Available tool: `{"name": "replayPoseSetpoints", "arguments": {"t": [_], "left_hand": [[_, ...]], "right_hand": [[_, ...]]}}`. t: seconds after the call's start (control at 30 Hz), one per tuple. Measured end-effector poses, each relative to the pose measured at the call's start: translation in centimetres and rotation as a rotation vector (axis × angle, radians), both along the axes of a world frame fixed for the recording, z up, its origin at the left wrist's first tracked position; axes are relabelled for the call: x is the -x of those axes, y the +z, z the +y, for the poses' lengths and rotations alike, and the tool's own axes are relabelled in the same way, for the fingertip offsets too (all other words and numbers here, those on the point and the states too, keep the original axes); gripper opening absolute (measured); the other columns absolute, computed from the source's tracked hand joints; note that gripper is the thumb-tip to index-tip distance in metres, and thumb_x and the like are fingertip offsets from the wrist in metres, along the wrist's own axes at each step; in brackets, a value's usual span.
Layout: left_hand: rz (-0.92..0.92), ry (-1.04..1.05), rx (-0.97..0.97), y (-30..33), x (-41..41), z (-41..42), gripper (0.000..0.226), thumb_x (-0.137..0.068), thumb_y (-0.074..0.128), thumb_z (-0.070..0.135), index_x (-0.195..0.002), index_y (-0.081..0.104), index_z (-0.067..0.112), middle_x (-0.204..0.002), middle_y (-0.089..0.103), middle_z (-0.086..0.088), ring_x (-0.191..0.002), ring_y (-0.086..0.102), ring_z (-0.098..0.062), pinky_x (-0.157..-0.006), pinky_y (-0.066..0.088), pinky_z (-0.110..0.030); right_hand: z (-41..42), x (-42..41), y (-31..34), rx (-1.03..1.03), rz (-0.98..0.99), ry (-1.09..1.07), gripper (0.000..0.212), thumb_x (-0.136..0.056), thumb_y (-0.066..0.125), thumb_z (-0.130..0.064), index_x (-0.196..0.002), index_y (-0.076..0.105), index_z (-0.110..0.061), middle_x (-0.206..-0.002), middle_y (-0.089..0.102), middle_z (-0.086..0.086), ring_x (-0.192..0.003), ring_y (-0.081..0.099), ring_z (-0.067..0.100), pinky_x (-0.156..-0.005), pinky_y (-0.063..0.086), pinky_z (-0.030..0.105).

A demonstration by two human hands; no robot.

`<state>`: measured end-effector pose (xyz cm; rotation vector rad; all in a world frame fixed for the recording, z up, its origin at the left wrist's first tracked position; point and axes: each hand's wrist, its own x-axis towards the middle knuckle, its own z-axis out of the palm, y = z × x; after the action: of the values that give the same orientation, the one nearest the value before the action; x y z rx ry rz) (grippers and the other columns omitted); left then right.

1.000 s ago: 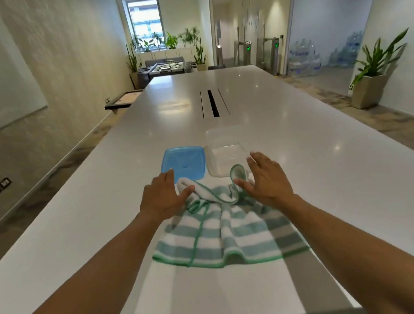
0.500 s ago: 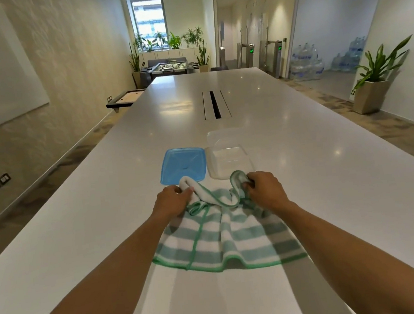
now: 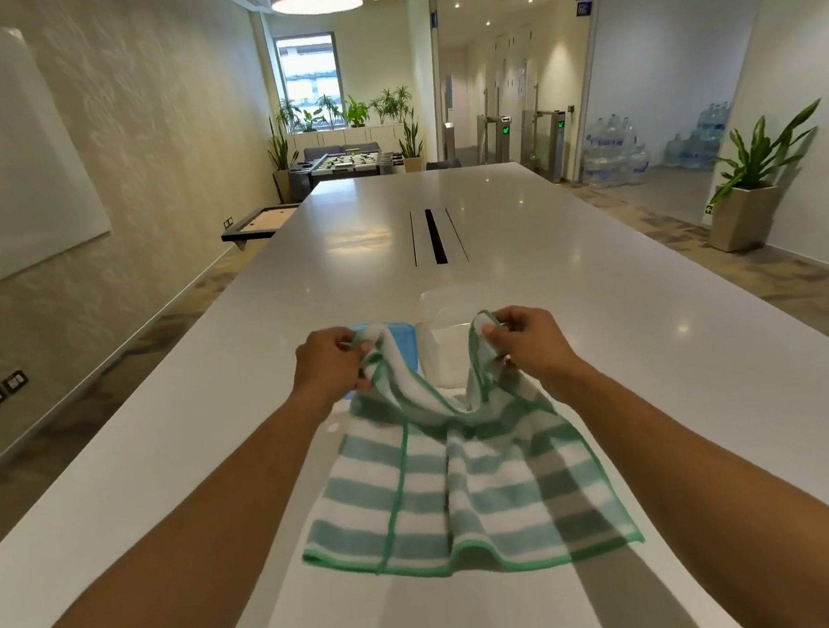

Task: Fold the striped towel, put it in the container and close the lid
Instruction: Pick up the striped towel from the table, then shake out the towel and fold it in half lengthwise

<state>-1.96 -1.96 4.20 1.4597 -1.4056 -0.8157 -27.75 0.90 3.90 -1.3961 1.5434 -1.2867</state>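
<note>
The left hand (image 3: pixel 327 362) and right hand (image 3: pixel 526 339) each pinched a far corner of the towel (image 3: pixel 465 483), its near edge trailing on the bench (image 3: pixel 694 385). Folding neatly likely needed those corners level, lowered onto the near edge, clear of the container (image 3: pixel 451 356) just beyond.

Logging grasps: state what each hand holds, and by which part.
Both hold the green-and-white striped cloth towel: left hand pinches its far left corner, right hand its far right corner.

Raised towel (image 3: pixel 465 483) screens container (image 3: pixel 451 356) and lid (image 3: pixel 402 338).
</note>
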Motion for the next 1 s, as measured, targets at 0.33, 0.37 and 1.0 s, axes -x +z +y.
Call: {"name": "replayPoseSetpoints", "arguments": {"t": [0.33,0.37,1.0], "left_hand": [[0.000,-0.078,0.185,12.5,-0.6,-2.0,0.008,-0.089,0.067,0.016,-0.094,0.071,0.020,-0.093,0.072,-0.007,-0.066,0.070,-0.020,-0.054,0.059,-0.028],[-0.026,-0.093,0.178,13.2,-0.9,-2.1,0.009,-0.089,0.067,0.016,-0.096,0.073,0.018,-0.089,0.073,-0.007,-0.061,0.070,-0.019,-0.053,0.059,-0.027],[0.409,0.019,-0.063,15.0,-1.6,-3.3,0.015,-0.090,0.050,0.001,-0.091,0.061,0.011,-0.079,0.063,-0.009,-0.052,0.063,-0.017,-0.036,0.051,-0.022]], "right_hand": [[-1.8,1.0,11.4,0.243,-0.137,0.069,0.015,-0.092,0.065,-0.025,-0.081,0.070,-0.018,-0.080,0.068,0.002,-0.075,0.065,0.017,-0.060,0.055,0.027],[-1.8,1.2,12.2,0.259,-0.138,0.080,0.014,-0.092,0.065,-0.026,-0.082,0.071,-0.017,-0.083,0.068,0.003,-0.078,0.065,0.018,-0.064,0.056,0.029],[-3.6,1.9,15.4,0.208,-0.041,-0.152,0.014,-0.088,0.070,-0.019,-0.079,0.067,-0.009,-0.073,0.063,0.011,-0.056,0.054,0.019,-0.047,0.044,0.027]]}}
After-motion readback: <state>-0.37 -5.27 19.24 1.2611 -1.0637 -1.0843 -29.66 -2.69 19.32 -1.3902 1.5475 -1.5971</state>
